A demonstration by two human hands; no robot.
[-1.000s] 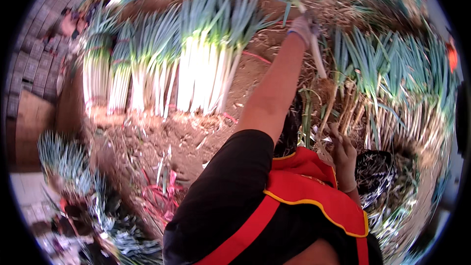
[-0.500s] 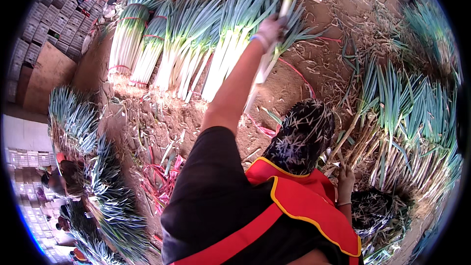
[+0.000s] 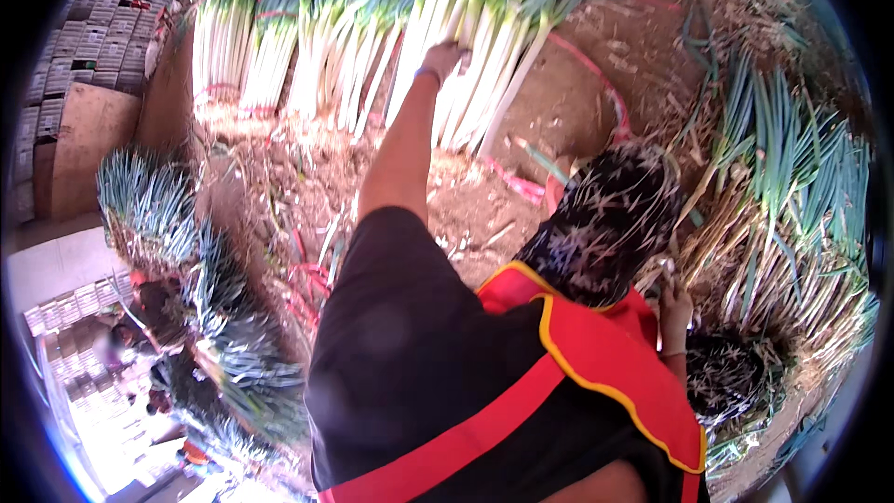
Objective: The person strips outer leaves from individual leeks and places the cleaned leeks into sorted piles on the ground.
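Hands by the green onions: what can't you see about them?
Left hand: head view, fingertips lie against the white stalks of the onion bundle; grip unclear.
Right hand: partly hidden behind the red vest; its hold is unclear.
Heaped onions: cut off by the right rim.

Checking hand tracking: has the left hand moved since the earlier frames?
Yes. The left hand was raised above the bundled leeks with a stalk; now it has come down onto their white stems, at the right end of the row.
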